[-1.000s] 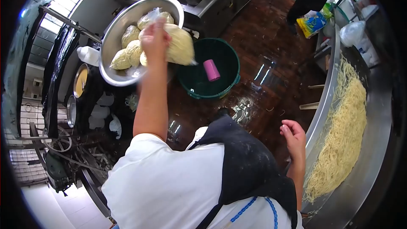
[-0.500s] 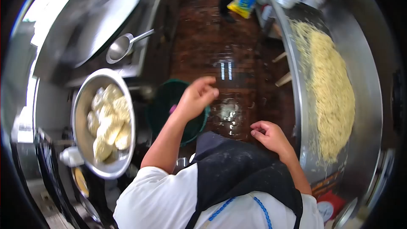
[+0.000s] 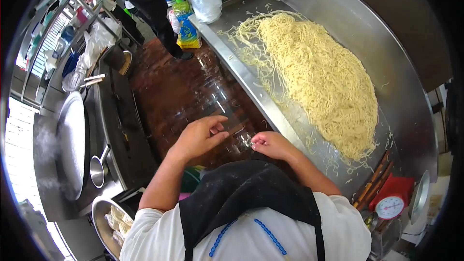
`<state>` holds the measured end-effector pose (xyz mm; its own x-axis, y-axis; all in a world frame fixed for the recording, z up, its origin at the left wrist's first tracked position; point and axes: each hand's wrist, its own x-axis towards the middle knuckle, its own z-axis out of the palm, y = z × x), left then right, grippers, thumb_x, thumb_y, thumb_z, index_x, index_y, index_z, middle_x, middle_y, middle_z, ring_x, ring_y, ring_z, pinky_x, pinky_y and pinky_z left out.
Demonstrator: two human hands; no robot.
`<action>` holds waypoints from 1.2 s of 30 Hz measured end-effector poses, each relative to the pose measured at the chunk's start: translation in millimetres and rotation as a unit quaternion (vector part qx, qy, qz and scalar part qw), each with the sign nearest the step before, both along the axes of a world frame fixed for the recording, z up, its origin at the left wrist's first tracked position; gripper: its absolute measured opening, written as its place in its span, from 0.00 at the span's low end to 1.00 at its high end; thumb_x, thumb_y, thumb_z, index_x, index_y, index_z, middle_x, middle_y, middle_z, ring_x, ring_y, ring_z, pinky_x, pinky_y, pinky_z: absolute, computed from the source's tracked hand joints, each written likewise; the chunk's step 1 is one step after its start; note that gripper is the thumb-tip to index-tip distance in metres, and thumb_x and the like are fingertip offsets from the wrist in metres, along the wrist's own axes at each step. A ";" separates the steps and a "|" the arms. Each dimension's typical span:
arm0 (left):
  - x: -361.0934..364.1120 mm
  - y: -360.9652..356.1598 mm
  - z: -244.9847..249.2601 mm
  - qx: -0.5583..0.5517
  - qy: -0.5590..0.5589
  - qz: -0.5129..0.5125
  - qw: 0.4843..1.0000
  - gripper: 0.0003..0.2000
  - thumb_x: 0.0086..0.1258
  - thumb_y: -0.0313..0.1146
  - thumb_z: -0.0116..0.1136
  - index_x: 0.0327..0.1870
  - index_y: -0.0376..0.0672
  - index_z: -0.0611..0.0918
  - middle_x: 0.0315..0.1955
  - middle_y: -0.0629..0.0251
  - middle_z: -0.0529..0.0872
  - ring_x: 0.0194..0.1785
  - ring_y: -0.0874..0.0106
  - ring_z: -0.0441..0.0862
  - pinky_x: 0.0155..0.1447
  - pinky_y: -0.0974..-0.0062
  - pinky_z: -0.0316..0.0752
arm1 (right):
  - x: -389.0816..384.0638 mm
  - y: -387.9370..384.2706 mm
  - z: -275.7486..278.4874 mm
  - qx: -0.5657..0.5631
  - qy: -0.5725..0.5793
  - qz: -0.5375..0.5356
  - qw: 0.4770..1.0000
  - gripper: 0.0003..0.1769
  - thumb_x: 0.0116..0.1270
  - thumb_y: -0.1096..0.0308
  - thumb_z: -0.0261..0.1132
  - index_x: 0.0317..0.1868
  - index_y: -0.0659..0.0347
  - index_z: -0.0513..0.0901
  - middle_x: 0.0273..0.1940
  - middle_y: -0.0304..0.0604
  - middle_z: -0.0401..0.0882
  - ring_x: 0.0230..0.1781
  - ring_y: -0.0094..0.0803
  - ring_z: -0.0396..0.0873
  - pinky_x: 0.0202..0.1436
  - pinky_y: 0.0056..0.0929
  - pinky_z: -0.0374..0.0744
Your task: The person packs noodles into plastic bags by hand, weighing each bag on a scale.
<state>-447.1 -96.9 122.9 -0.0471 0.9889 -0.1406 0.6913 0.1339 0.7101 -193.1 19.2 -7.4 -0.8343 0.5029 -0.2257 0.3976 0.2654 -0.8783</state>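
Note:
My left hand (image 3: 203, 136) hangs in the air over the wet floor, in front of my black apron (image 3: 251, 195). Its fingers are loosely bent, the thumb stands apart from them, and it holds nothing. Close by, my right hand (image 3: 271, 145) has its fingers curled in, with no object visible in them. It is nearest to the front edge of the steel table (image 3: 270, 108) and touches nothing. On that table lies a large heap of pale yellow noodles (image 3: 321, 82), with loose strands scattered around it.
A steaming wok (image 3: 72, 145) and a ladle (image 3: 98, 170) are at the left, above a metal bowl (image 3: 104, 234) holding bagged noodles. A red scale (image 3: 392, 198) sits by the table's near end. A co-worker (image 3: 152, 9) stands ahead near a yellow-blue bag (image 3: 187, 26).
My view has turned right, bringing the noodle table toward the middle and the bowl to the lower left edge. My two hands are closer together, and the right one has curled in.

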 end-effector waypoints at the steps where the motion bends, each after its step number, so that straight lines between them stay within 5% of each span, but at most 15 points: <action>1: -4.1 19.2 4.3 0.018 0.015 0.000 1.000 0.22 0.67 0.36 0.68 0.61 0.41 0.81 0.44 0.56 0.88 0.43 0.66 0.87 0.47 0.70 0.80 | -8.6 20.9 13.1 0.005 0.000 0.016 1.000 0.18 0.66 0.56 0.69 0.49 0.60 0.86 0.37 0.48 0.87 0.38 0.38 0.85 0.44 0.35 0.81; 6: -17.5 89.8 -2.0 0.066 0.007 0.039 0.997 0.21 0.67 0.36 0.69 0.60 0.43 0.82 0.47 0.57 0.87 0.47 0.67 0.86 0.49 0.70 0.80 | -37.5 91.5 66.3 0.049 -0.011 -0.027 0.998 0.18 0.66 0.56 0.69 0.49 0.60 0.85 0.37 0.47 0.87 0.38 0.39 0.85 0.44 0.35 0.81; 9: -47.3 146.7 -13.6 0.145 0.082 -0.029 0.986 0.20 0.64 0.39 0.69 0.55 0.41 0.83 0.46 0.54 0.87 0.52 0.56 0.85 0.57 0.64 0.78 | -36.8 115.0 69.3 -0.005 0.041 -0.094 0.995 0.15 0.68 0.63 0.69 0.50 0.64 0.85 0.36 0.42 0.86 0.37 0.26 0.83 0.44 0.27 0.81; 12: -91.3 223.4 -9.6 0.245 0.172 -0.063 0.952 0.18 0.59 0.37 0.71 0.50 0.43 0.85 0.45 0.55 0.87 0.49 0.55 0.83 0.53 0.61 0.78 | -21.0 123.3 32.5 -0.032 0.027 -0.169 0.985 0.19 0.66 0.56 0.69 0.50 0.60 0.85 0.40 0.47 0.87 0.41 0.37 0.86 0.47 0.34 0.82; 13: -102.1 246.6 7.3 0.213 0.187 -0.047 0.958 0.19 0.60 0.33 0.72 0.53 0.40 0.84 0.49 0.54 0.86 0.55 0.56 0.83 0.61 0.64 0.75 | -13.7 123.8 16.0 -0.064 0.015 -0.188 0.980 0.18 0.67 0.57 0.69 0.50 0.61 0.85 0.41 0.46 0.88 0.41 0.35 0.86 0.47 0.33 0.82; 17: -192.4 364.6 14.5 0.383 0.289 -0.109 0.871 0.20 0.58 0.34 0.71 0.53 0.43 0.84 0.52 0.56 0.86 0.58 0.53 0.81 0.63 0.58 0.74 | -7.3 113.1 17.2 -0.110 -0.031 -0.326 0.939 0.16 0.69 0.62 0.70 0.50 0.63 0.85 0.39 0.42 0.87 0.40 0.27 0.83 0.46 0.28 0.81; 20: -242.8 443.2 2.0 0.312 0.444 -0.117 0.832 0.33 0.54 0.36 0.73 0.66 0.53 0.78 0.72 0.56 0.69 0.78 0.52 0.60 0.77 0.41 0.54 | -26.9 111.3 24.4 -0.115 -0.031 -0.420 0.900 0.17 0.69 0.62 0.70 0.51 0.64 0.85 0.39 0.41 0.87 0.39 0.25 0.81 0.45 0.26 0.80; 24: -278.2 516.3 -9.7 0.190 0.612 -0.167 0.750 0.25 0.64 0.34 0.63 0.66 0.54 0.80 0.78 0.58 0.59 0.82 0.53 0.52 0.79 0.40 0.47 | -66.7 121.9 46.9 -0.106 -0.053 -0.467 0.876 0.18 0.69 0.62 0.70 0.53 0.65 0.84 0.39 0.40 0.86 0.37 0.23 0.79 0.44 0.25 0.79; 25: -279.4 524.3 -1.3 0.137 0.634 -0.186 0.738 0.18 0.70 0.34 0.56 0.60 0.52 0.84 0.76 0.60 0.66 0.80 0.54 0.56 0.79 0.38 0.48 | -76.0 125.6 51.2 -0.107 -0.054 -0.469 0.875 0.18 0.69 0.62 0.70 0.54 0.64 0.84 0.39 0.39 0.85 0.37 0.24 0.80 0.44 0.25 0.79; 29: -300.7 550.1 6.5 0.143 0.610 -0.183 0.758 0.12 0.68 0.31 0.59 0.51 0.50 0.86 0.72 0.62 0.71 0.79 0.55 0.59 0.79 0.39 0.50 | -90.6 133.0 49.8 -0.125 -0.050 -0.469 0.873 0.19 0.69 0.62 0.70 0.54 0.65 0.84 0.38 0.39 0.85 0.38 0.24 0.80 0.45 0.25 0.79; 32: -318.9 560.2 27.1 0.305 0.501 -0.160 0.794 0.09 0.71 0.32 0.56 0.48 0.49 0.85 0.54 0.63 0.86 0.64 0.60 0.79 0.73 0.36 0.60 | -84.0 145.1 45.4 -0.107 -0.063 -0.453 0.883 0.17 0.69 0.64 0.70 0.53 0.65 0.83 0.38 0.39 0.84 0.38 0.23 0.80 0.45 0.25 0.80; 33: -325.1 562.0 38.7 0.341 0.439 -0.140 0.819 0.09 0.72 0.33 0.55 0.49 0.48 0.84 0.43 0.59 0.89 0.52 0.55 0.85 0.71 0.38 0.64 | -82.0 148.3 42.6 -0.120 -0.039 -0.474 0.871 0.17 0.69 0.65 0.70 0.53 0.66 0.83 0.38 0.38 0.85 0.38 0.22 0.80 0.45 0.25 0.80; 34: -329.2 563.9 48.8 0.384 0.426 -0.104 0.813 0.07 0.73 0.35 0.55 0.45 0.49 0.83 0.36 0.54 0.89 0.44 0.51 0.87 0.63 0.46 0.74 | -83.7 150.3 41.2 -0.133 -0.017 -0.495 0.858 0.16 0.69 0.67 0.69 0.53 0.66 0.83 0.38 0.38 0.85 0.39 0.22 0.80 0.46 0.24 0.80; 36: -330.8 555.1 70.7 0.406 0.329 -0.013 0.853 0.10 0.75 0.40 0.54 0.48 0.49 0.83 0.37 0.50 0.88 0.44 0.48 0.86 0.54 0.51 0.79 | -87.5 158.4 47.7 -0.119 -0.031 -0.487 0.865 0.15 0.69 0.69 0.69 0.53 0.66 0.83 0.38 0.38 0.85 0.39 0.21 0.80 0.46 0.24 0.80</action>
<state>-778.0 458.2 193.6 0.1716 0.7499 0.6389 0.9710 -0.2383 0.0190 -280.6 177.6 40.3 -0.0248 0.8934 -0.4486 0.3789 -0.4068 -0.8312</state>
